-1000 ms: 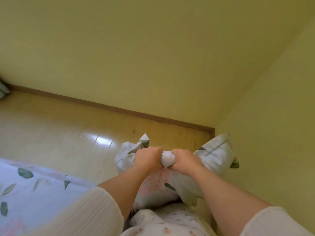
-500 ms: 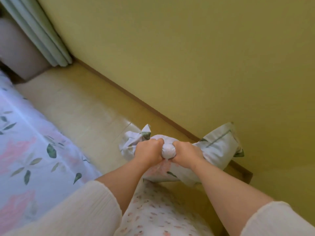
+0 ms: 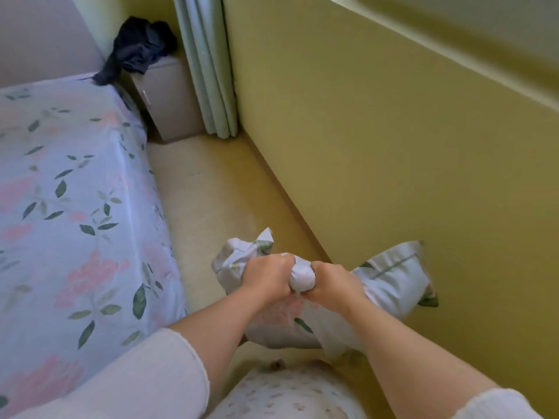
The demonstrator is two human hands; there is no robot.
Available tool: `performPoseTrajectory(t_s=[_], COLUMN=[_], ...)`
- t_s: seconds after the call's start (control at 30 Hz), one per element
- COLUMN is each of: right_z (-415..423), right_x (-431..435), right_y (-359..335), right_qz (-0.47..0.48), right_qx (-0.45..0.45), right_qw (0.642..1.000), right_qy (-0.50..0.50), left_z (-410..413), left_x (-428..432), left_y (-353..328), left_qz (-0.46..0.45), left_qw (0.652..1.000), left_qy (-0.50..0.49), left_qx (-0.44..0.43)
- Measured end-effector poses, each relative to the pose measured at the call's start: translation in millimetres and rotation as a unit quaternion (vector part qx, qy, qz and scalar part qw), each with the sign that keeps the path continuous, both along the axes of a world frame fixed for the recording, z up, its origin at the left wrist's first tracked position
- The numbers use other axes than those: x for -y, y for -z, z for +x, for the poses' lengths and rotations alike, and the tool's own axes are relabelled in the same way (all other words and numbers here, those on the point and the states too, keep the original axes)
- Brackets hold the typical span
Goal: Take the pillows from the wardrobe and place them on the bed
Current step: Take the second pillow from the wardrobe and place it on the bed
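— What do we hold?
— We hold the pillow (image 3: 390, 276). Our left hand (image 3: 266, 278) and right hand (image 3: 332, 285) sit side by side, and their fingers curl tight round its middle.
— Where is it?
— Up in the air over the floor (image 3: 205, 201), near the yellow wall (image 3: 363, 146). The flowery bed (image 3: 75, 192) is on our left, apart from it.
— And far away?
— We see a little cabinet (image 3: 169, 101) with a dark cloth (image 3: 139, 46) on top, and a curtain (image 3: 208, 71) beside it.

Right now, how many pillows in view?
1 certain: the floral pillow, gripped by the left hand and right hand, above the floor between bed and wall. Its bunched fabric may hide a second.
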State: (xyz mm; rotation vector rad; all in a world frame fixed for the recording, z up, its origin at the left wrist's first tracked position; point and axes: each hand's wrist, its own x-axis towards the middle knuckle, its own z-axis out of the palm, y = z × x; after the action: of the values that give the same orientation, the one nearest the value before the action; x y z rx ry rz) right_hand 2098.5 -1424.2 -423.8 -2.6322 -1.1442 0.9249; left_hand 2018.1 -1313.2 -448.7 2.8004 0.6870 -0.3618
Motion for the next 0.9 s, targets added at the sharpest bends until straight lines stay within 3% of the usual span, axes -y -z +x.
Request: performPoseTrajectory(t_s=[0.53, 0.9], right_z=[165.6, 187.1], right_x=[-187.0, -313.7], right_y=[3.1, 10.4], right_qz=[0.004, 0.01], right_qx=[-0.012, 0.001], right_qw=[0.979, 0.942], right_qy=[-0.202, -0.335], left_z=[128.8, 138.4], left_x=[-139.3, -231.6], left_y=[-11.9, -7.3], left_qz=[-0.01, -0.036], left_qw=[0.97, 0.92], left_qy=[-0.239, -0.388], left_qx=[-0.033, -0.031])
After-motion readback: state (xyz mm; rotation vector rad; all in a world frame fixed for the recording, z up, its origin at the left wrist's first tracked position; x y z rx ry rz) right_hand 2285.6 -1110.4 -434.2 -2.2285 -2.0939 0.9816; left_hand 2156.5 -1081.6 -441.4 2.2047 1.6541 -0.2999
